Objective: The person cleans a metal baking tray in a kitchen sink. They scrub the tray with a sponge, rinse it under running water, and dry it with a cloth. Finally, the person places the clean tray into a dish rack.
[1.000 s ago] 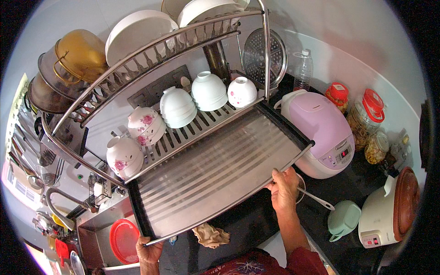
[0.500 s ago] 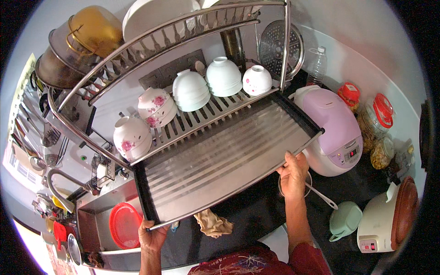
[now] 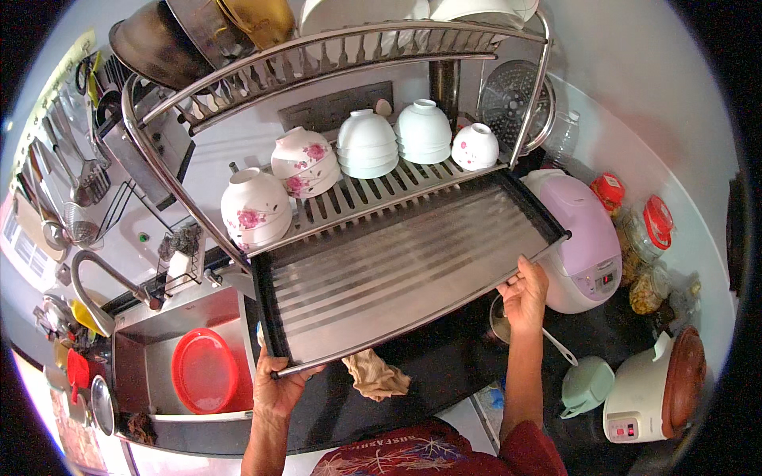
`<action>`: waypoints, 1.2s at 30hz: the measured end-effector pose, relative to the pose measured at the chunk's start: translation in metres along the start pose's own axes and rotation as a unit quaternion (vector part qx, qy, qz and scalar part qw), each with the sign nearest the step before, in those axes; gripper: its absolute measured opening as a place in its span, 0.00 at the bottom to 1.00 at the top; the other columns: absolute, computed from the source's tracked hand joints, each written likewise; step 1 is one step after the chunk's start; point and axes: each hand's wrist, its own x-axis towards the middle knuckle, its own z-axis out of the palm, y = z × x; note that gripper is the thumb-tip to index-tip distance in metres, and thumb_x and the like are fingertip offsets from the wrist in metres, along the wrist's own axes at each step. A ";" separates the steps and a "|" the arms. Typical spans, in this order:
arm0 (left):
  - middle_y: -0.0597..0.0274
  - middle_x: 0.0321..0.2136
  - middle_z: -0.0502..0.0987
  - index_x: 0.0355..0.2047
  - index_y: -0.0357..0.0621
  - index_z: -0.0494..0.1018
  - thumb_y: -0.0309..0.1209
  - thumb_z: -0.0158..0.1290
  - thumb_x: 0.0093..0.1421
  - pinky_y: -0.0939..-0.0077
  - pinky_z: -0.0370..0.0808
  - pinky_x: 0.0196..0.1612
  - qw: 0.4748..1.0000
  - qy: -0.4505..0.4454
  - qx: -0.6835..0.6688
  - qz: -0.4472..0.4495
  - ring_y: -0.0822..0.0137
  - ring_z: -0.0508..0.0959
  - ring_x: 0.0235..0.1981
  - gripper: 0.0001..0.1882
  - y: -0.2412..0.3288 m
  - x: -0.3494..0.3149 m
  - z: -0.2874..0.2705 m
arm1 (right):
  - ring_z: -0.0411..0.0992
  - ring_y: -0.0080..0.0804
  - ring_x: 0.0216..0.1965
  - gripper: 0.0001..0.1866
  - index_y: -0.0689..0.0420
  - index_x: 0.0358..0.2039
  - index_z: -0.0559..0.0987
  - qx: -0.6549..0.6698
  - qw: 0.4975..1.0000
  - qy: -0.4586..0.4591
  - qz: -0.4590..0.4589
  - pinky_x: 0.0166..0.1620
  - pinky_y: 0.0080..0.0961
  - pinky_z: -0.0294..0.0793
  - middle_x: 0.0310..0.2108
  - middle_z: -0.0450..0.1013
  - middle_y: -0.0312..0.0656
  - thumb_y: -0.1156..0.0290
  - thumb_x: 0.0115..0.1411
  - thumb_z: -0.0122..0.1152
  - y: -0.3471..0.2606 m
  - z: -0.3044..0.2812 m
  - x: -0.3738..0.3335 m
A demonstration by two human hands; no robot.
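A shallow metal drip tray point(image 3: 397, 278) with black side rails juts out from beneath the lower shelf of a steel dish rack point(image 3: 401, 193). My left hand point(image 3: 275, 385) grips its near left corner, thumb on the edge and some fingers underneath. At the near right edge, my right hand point(image 3: 524, 297) pinches the rim, with the other fingers partly hidden below. Above the tray, upturned bowls stand along the shelf: floral ones point(image 3: 255, 208), plain pale stacks point(image 3: 367, 143) and a small floral bowl point(image 3: 475, 147).
A sink point(image 3: 147, 349) holding a red basin point(image 3: 205, 370) lies left. Below the tray is a crumpled tan cloth point(image 3: 376, 374). On the right stand a lilac rice cooker point(image 3: 575, 230), red-lidded jars point(image 3: 655, 226), a green cup point(image 3: 587, 385) and a cream cooker point(image 3: 639, 397).
The view has shifted, so the rack sits farther right and the sink shows more. My left hand has wrapped farther around the tray's corner. Both hands keep hold of it.
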 end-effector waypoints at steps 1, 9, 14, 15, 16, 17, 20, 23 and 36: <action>0.46 0.45 0.69 0.48 0.40 0.63 0.24 0.46 0.45 0.45 0.73 0.43 1.000 -0.003 0.014 0.007 0.44 0.70 0.45 0.26 -0.001 -0.001 0.002 | 0.70 0.35 0.40 0.12 0.59 0.39 0.68 0.000 1.000 0.003 0.003 0.44 0.41 0.71 0.38 0.70 0.42 0.72 0.54 0.55 0.000 -0.001 0.001; 0.45 0.46 0.68 0.48 0.37 0.62 0.25 0.45 0.46 0.44 0.73 0.42 0.998 0.030 -0.049 -0.003 0.44 0.71 0.45 0.25 -0.006 0.001 0.003 | 0.69 0.32 0.38 0.09 0.55 0.36 0.69 -0.008 1.000 0.005 0.024 0.42 0.40 0.70 0.34 0.69 0.37 0.70 0.54 0.56 0.004 -0.002 0.002; 0.46 0.43 0.70 0.47 0.34 0.62 0.26 0.44 0.46 0.48 0.75 0.41 0.998 0.036 -0.009 0.043 0.46 0.73 0.41 0.24 -0.010 0.003 -0.013 | 0.68 0.35 0.43 0.20 0.61 0.48 0.64 -0.003 0.999 -0.021 0.024 0.44 0.40 0.70 0.43 0.67 0.43 0.70 0.55 0.54 0.001 -0.012 -0.001; 0.46 0.43 0.70 0.46 0.34 0.62 0.26 0.44 0.46 0.48 0.75 0.41 0.998 0.037 -0.007 0.044 0.46 0.73 0.42 0.24 -0.007 0.004 -0.013 | 0.68 0.34 0.43 0.20 0.61 0.47 0.65 -0.009 0.999 -0.026 0.026 0.43 0.39 0.71 0.43 0.68 0.44 0.70 0.55 0.54 -0.003 -0.009 -0.002; 0.46 0.43 0.70 0.46 0.33 0.62 0.26 0.44 0.46 0.47 0.75 0.41 0.998 0.036 -0.006 0.044 0.46 0.73 0.42 0.24 -0.004 0.003 -0.011 | 0.69 0.34 0.42 0.20 0.61 0.47 0.65 -0.016 0.999 -0.031 0.027 0.43 0.39 0.71 0.43 0.68 0.44 0.70 0.55 0.54 -0.006 -0.007 -0.004; 0.45 0.43 0.70 0.46 0.33 0.62 0.26 0.44 0.46 0.47 0.75 0.41 0.998 0.036 -0.004 0.044 0.46 0.73 0.42 0.24 -0.002 0.001 -0.008 | 0.69 0.34 0.42 0.19 0.61 0.47 0.65 -0.022 0.999 -0.035 0.028 0.43 0.39 0.71 0.43 0.68 0.44 0.70 0.55 0.54 -0.008 -0.006 -0.004; 0.43 0.44 0.68 0.47 0.32 0.61 0.26 0.43 0.46 0.46 0.75 0.38 0.998 0.045 -0.020 0.043 0.45 0.72 0.42 0.25 -0.003 -0.001 0.013 | 0.70 0.34 0.40 0.18 0.61 0.46 0.66 -0.028 0.999 -0.032 0.026 0.40 0.36 0.74 0.42 0.68 0.43 0.71 0.55 0.53 -0.012 -0.002 -0.005; 0.42 0.43 0.70 0.46 0.30 0.62 0.27 0.44 0.46 0.42 0.74 0.40 0.995 0.080 -0.036 0.043 0.44 0.72 0.43 0.24 -0.004 -0.005 0.005 | 0.70 0.34 0.40 0.18 0.60 0.46 0.66 -0.022 0.999 -0.038 0.025 0.39 0.37 0.74 0.41 0.68 0.43 0.70 0.55 0.54 -0.014 -0.001 -0.001; 0.41 0.42 0.70 0.46 0.28 0.62 0.28 0.43 0.47 0.44 0.76 0.36 0.993 0.096 -0.013 0.062 0.42 0.73 0.41 0.24 -0.001 0.000 0.009 | 0.69 0.32 0.36 0.17 0.60 0.44 0.65 -0.019 0.999 -0.025 0.011 0.37 0.37 0.74 0.38 0.68 0.43 0.69 0.55 0.55 -0.014 0.001 -0.001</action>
